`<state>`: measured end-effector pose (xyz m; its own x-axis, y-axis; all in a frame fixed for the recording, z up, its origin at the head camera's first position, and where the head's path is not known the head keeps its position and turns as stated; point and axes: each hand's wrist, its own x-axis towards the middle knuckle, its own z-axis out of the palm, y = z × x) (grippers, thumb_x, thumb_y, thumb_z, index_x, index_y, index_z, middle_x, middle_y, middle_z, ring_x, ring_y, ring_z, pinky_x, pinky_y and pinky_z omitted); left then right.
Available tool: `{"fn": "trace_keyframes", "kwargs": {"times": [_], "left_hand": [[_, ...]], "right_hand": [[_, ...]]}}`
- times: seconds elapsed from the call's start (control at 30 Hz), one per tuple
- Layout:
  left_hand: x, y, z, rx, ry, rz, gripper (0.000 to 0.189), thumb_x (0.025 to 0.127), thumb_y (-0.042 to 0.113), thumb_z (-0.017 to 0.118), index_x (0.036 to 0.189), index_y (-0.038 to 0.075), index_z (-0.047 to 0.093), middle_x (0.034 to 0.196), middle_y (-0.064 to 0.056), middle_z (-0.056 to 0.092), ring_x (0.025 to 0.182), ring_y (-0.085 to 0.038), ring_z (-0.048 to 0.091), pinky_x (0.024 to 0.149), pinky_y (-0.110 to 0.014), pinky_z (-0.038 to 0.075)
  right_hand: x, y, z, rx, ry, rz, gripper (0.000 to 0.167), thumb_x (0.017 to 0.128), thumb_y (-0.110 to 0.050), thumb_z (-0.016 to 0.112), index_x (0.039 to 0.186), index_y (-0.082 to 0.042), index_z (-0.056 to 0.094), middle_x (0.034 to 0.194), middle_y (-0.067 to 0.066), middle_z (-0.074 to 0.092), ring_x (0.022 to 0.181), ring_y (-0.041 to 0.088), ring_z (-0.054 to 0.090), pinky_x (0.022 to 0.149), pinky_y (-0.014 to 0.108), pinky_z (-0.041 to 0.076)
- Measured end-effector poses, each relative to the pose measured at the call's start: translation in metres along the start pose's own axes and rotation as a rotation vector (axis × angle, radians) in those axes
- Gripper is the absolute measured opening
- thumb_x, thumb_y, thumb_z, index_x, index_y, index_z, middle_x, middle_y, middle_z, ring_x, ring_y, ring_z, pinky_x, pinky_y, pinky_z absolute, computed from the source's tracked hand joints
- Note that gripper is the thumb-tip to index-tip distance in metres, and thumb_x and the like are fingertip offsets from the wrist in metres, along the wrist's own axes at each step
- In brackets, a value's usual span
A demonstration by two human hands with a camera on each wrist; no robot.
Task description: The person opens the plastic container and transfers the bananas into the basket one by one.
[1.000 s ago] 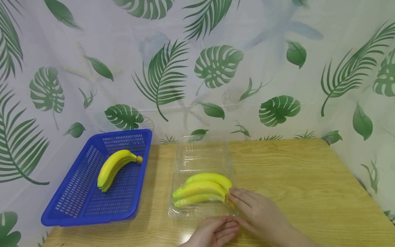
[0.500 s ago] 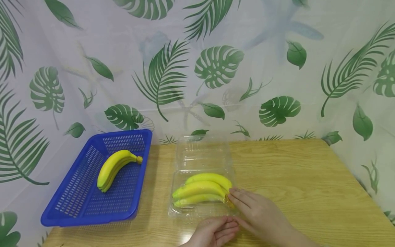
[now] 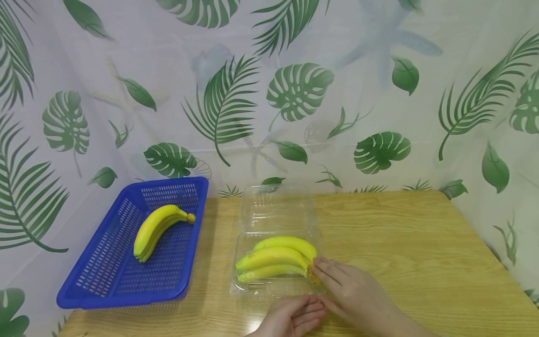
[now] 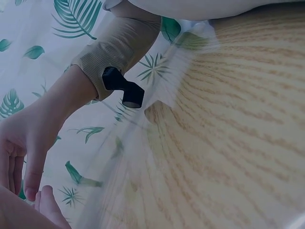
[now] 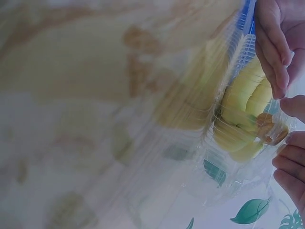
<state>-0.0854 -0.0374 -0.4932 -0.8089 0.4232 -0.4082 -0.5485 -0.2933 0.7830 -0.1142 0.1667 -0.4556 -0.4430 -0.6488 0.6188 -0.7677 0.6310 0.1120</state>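
Note:
A bunch of yellow bananas (image 3: 273, 257) lies in the base of a clear plastic clamshell box (image 3: 242, 288), whose lid stands raised behind it. My right hand (image 3: 358, 290) has its fingers extended, tips at the box's right side by the brown stem end (image 5: 269, 128). Thumb tip and left-hand fingers come together near the front right corner. My left hand (image 3: 290, 316) is palm up with loosely bent fingers and nothing in them. In the left wrist view, the right hand (image 4: 28, 138) shows above part of the left hand (image 4: 24, 212).
A blue slotted plastic basket (image 3: 194, 248) stands on the left of the wooden table (image 3: 404, 243), with another banana bunch (image 3: 160, 227) inside. A white leaf-printed cloth (image 3: 252, 103) hangs behind the table. The right sleeve carries a black mount (image 4: 124, 88).

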Motion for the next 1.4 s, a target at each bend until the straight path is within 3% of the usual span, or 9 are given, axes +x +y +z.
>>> {"fn": "trace_keyframes", "kwargs": {"times": [0.4,0.53,0.63,0.73,0.8,0.97,1.13,1.33,1.4], "left_hand": [[0.001,-0.001,0.004,0.016,0.075,0.024,0.041,0.109,0.013,0.053,0.134,-0.02,0.059,0.128,-0.031,0.072,0.121,-0.036,0.073,0.105,-0.04,0.062],[0.0,-0.001,0.004,0.013,0.091,0.025,0.04,0.108,0.012,0.054,0.131,-0.019,0.062,0.126,-0.03,0.073,0.117,-0.033,0.075,0.103,-0.039,0.063],[-0.001,-0.001,0.004,0.014,0.096,0.023,0.039,0.108,0.012,0.055,0.131,-0.019,0.062,0.125,-0.029,0.074,0.116,-0.031,0.076,0.102,-0.039,0.063],[-0.001,0.0,0.004,0.011,0.092,0.024,0.04,0.107,0.012,0.055,0.131,-0.019,0.062,0.124,-0.028,0.074,0.115,-0.03,0.076,0.102,-0.039,0.063],[-0.002,0.0,0.004,0.009,0.091,0.028,0.039,0.107,0.012,0.055,0.13,-0.019,0.063,0.123,-0.028,0.075,0.112,-0.028,0.077,0.102,-0.038,0.063],[-0.002,-0.001,0.005,-0.001,0.095,0.035,0.037,0.106,0.011,0.056,0.128,-0.019,0.064,0.117,-0.024,0.077,0.108,-0.024,0.077,0.1,-0.037,0.064],[-0.001,-0.001,0.004,0.0,0.091,0.028,0.037,0.107,0.011,0.055,0.128,-0.018,0.063,0.114,-0.019,0.079,0.11,-0.028,0.077,0.101,-0.037,0.064],[-0.001,-0.001,0.004,0.004,0.094,0.024,0.036,0.107,0.011,0.055,0.127,-0.018,0.064,0.114,-0.019,0.079,0.109,-0.026,0.077,0.101,-0.038,0.064],[-0.001,-0.001,0.003,0.008,0.094,0.024,0.037,0.107,0.011,0.055,0.127,-0.018,0.064,0.115,-0.02,0.079,0.11,-0.027,0.077,0.101,-0.038,0.064]], "right_hand": [[0.002,0.001,-0.001,-0.022,0.0,-0.028,0.072,0.117,-0.046,0.022,0.12,-0.001,0.077,0.123,0.013,0.079,0.108,0.023,0.077,0.084,0.036,0.066],[0.002,0.003,-0.002,-0.019,-0.013,-0.041,0.055,0.112,-0.045,0.046,0.121,-0.001,0.077,0.123,0.013,0.079,0.108,0.023,0.077,0.084,0.035,0.066],[0.003,0.003,-0.002,-0.013,-0.019,-0.041,0.051,0.097,-0.044,0.067,0.122,-0.001,0.077,0.123,0.013,0.079,0.108,0.023,0.077,0.084,0.035,0.066],[0.004,0.002,-0.001,-0.016,-0.011,-0.036,0.051,0.088,-0.041,0.075,0.121,-0.001,0.077,0.123,0.013,0.079,0.108,0.023,0.078,0.085,0.035,0.066],[0.004,0.001,0.0,-0.013,0.004,-0.029,0.049,0.09,-0.039,0.073,0.12,-0.001,0.077,0.122,0.013,0.079,0.108,0.024,0.078,0.085,0.036,0.066],[0.005,-0.003,0.004,-0.015,0.039,-0.008,0.051,0.108,-0.042,0.051,0.118,0.0,0.077,0.121,0.014,0.079,0.107,0.025,0.078,0.085,0.037,0.066],[0.006,-0.004,0.005,-0.022,0.045,-0.001,0.052,0.107,-0.044,0.052,0.117,0.0,0.078,0.12,0.013,0.08,0.106,0.025,0.078,0.086,0.037,0.066],[0.012,-0.004,0.003,-0.096,0.069,-0.047,0.068,0.116,-0.039,0.025,0.111,0.001,0.079,0.111,0.013,0.081,0.1,0.023,0.079,0.081,0.034,0.067],[0.015,-0.003,0.002,-0.138,0.075,-0.078,0.067,0.115,-0.034,0.023,0.108,0.002,0.079,0.108,0.013,0.082,0.098,0.023,0.08,0.079,0.033,0.067]]}}
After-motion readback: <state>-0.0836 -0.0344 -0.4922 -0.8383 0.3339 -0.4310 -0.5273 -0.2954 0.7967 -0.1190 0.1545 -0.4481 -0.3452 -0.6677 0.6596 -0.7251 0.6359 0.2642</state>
